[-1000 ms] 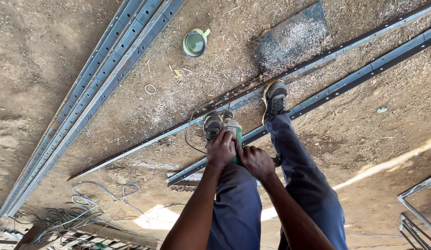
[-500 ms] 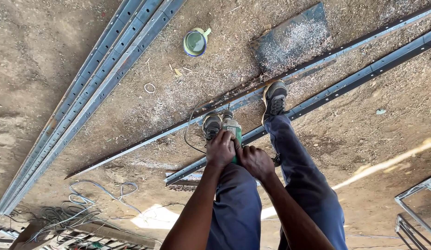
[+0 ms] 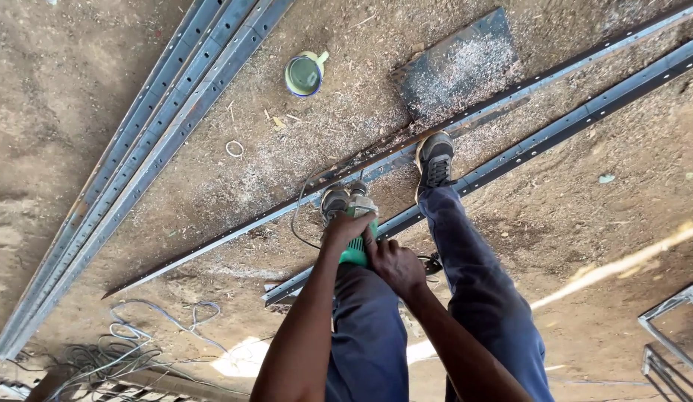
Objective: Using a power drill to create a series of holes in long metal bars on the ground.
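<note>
Two bare hands grip one green power tool at the frame's centre: the left hand (image 3: 345, 227) and the right hand (image 3: 395, 262). Two dark sneakers stand just above them, one (image 3: 334, 199) left of centre and one (image 3: 435, 158) right of centre. Two long perforated grey steel strips cross the frame diagonally from lower centre to upper right: one (image 3: 235, 231) and another (image 3: 585, 119). In the upper left lies one bundle of grey steel channels (image 3: 138, 149), about three. One round green tin (image 3: 304, 74) sits top centre, one dark flat metal sheet (image 3: 454, 67) beside it, and one small white ring (image 3: 234, 149) lies below the tin.
</note>
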